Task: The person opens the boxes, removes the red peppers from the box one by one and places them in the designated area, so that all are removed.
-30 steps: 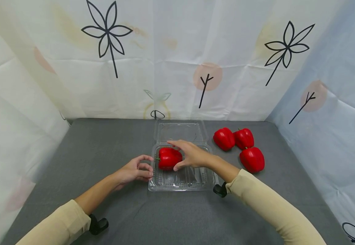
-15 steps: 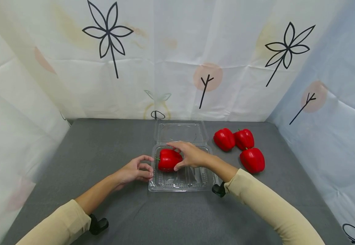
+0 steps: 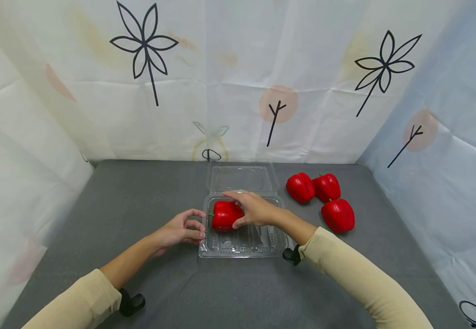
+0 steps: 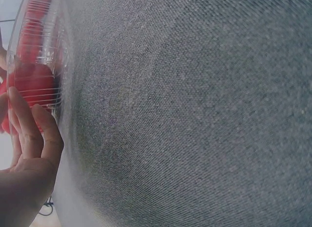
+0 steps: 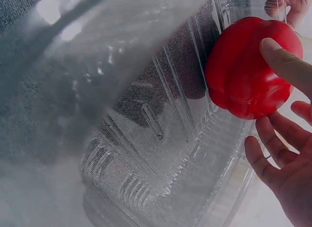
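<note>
A red bell pepper (image 3: 224,216) lies on its side in the left part of a clear plastic clamshell container (image 3: 242,251), its green stem pointing left. My right hand (image 3: 256,209) holds it, thumb at the near side and fingers over the far side. In the right wrist view, the thumb presses on the pepper (image 5: 248,71) and fingertips meet its lower edge. At the container's left rim, my left hand (image 3: 182,230) grips the edge with curled fingers. The left wrist view shows those fingers (image 4: 29,134) right against the ribbed clear wall.
Three more red bell peppers, one at the left (image 3: 300,188), one at the back (image 3: 327,187) and one nearer (image 3: 338,215), sit right of the container. Its lid (image 3: 240,177) lies folded back toward the patterned curtain (image 3: 238,68). Grey cloth (image 3: 151,183) covers the table.
The pepper and my right hand have shifted very slightly toward the near side of the container. My left hand has kept its place on the rim.
</note>
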`<state>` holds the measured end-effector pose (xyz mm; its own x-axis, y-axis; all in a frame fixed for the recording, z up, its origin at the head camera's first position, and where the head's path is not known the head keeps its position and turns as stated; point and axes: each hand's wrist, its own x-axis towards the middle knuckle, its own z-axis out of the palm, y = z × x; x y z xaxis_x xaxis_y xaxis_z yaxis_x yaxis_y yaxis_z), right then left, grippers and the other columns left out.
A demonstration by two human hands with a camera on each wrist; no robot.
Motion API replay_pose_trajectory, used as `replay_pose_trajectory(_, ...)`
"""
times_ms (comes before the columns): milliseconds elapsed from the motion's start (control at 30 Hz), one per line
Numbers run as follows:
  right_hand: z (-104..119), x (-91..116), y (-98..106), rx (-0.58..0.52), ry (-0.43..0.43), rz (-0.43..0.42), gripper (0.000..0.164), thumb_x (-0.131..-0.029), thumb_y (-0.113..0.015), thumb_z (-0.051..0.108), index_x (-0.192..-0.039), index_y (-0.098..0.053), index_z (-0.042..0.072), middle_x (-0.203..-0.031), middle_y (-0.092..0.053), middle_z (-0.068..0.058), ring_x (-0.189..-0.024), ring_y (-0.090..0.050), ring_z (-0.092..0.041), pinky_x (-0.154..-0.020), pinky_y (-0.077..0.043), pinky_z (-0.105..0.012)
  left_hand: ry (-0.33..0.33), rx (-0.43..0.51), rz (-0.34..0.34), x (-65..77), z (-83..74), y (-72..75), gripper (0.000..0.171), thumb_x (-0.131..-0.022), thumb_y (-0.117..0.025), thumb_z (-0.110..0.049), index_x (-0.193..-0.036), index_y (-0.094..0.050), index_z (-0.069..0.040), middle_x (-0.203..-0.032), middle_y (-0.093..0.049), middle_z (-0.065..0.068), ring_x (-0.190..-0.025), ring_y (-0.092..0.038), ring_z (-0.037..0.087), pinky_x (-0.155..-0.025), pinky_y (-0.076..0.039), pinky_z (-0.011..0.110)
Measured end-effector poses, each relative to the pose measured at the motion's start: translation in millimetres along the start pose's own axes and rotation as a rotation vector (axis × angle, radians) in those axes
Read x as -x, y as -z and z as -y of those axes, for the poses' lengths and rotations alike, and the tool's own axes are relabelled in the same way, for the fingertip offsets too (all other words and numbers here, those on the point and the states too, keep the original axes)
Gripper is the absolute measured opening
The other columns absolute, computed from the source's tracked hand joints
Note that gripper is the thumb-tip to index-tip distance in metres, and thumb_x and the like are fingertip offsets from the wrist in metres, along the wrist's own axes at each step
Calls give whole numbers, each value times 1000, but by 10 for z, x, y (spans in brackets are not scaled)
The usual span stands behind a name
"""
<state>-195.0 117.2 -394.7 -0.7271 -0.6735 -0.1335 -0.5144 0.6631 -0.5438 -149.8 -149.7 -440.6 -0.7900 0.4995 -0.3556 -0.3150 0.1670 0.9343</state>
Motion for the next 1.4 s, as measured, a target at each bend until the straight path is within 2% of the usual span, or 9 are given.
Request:
replay_pose_trajectory(367, 3, 21, 18, 8, 18, -1, 88, -78, -86, 19, -152, -39, 10, -132, -61, -14, -119, -56, -29, -100, -46, -46, 11, -11, -6, -14, -2, -9, 57, -92, -69, -6, -138, -37, -1, -97, -67, 10, -84, -67, 22, -85, -57, 39)
replay_pose_trajectory(600, 13, 110, 77, 20, 55, -23, 86, -78, -87, 20, -151, -41, 12, -133, -61, -10, -120, -57, -25, -99, -48, -43, -9, -12, 3, -12, -9, -5, 58, -91, -70, -6, -138, -36, 1, -95, -67, 9, -83, -67, 22, -85, -57, 40)
replay_pose_trajectory(867, -31, 296, 209, 53, 46, -70, 84, -78, -87, 23, -149, -44, 13, -128, -62, -7, -114, -58, -23, -91, -52, -41, -15, -16, -1, -6, 1, -7, 60, -90, -72, -6, -138, -37, 0, -95, -66, 8, -83, -67, 21, -84, -57, 39)
replay_pose_trajectory(1067, -116, 468, 345, 30, 49, -113, 86, -76, -87, 24, -149, -43, 10, -122, -63, -8, -107, -58, -22, -82, -55, -37, -43, -14, 5, 1, 1, -9, 59, -89, -72, -3, -137, -37, 2, -93, -65, 7, -82, -67, 19, -82, -57, 39)
replay_pose_trajectory(1200, -192, 600, 439, 27, 32, -149, 87, -76, -88, 27, -150, -43, 12, -116, -62, -4, -100, -57, -19, -77, -55, -33, -62, 2, 11, 0, 6, -15, 58, -89, -70, 0, -136, -36, 4, -91, -65, 5, -81, -67, 17, -81, -57, 39)
replay_pose_trajectory(1400, -332, 790, 541, 45, 14, -235, 88, -74, -89, 29, -149, -45, 14, -109, -60, 0, -96, -55, -18, -77, -52, -35, -61, 11, 1, -10, 12, -29, 57, -88, -70, 3, -135, -37, 4, -89, -65, 4, -79, -67, 17, -79, -57, 38)
